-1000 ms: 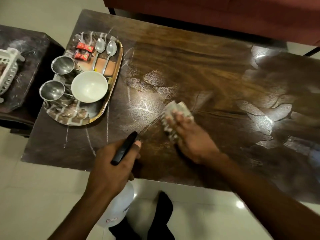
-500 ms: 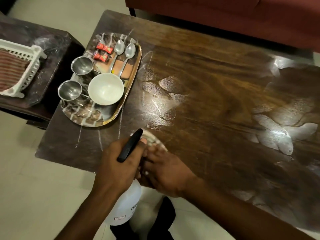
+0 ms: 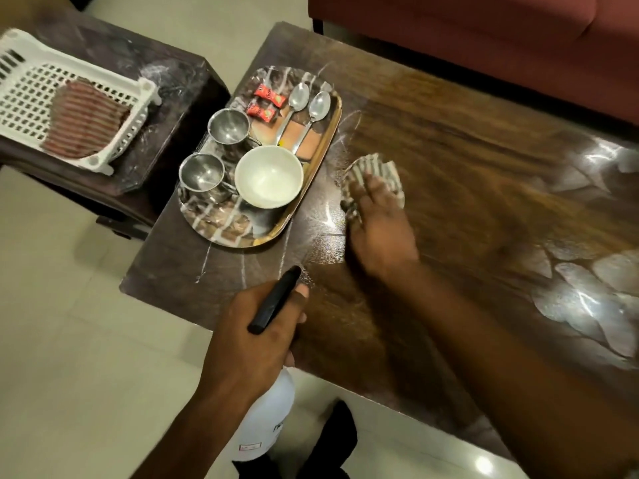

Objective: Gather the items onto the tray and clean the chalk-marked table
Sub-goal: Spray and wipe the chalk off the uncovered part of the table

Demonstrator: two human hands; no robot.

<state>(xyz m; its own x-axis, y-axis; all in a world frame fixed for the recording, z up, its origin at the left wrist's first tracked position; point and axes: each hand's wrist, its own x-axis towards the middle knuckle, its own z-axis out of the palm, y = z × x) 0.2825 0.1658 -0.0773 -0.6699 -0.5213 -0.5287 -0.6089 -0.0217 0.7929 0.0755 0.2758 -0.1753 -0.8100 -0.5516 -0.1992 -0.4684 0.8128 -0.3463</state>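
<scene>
Gathering looking done: cups, bowl, spoons sitting on steel tray (image 3: 221,226) at tabletop (image 3: 484,188) left end. Wiping in hand. Right hand (image 3: 377,229) pressing striped cloth (image 3: 375,171) flat-fingered, just beside tray. Left hand (image 3: 252,340) gripping spray bottle (image 3: 266,420) at near edge. Chalk lines (image 3: 284,252) showing toward near-left corner; next move likely calling for wiping there.

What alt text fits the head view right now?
The right hand presses a striped cloth onto the chalk-streaked wooden table beside a loaded tray, while the left hand grips a white spray bottle at the table's near edge.
</scene>
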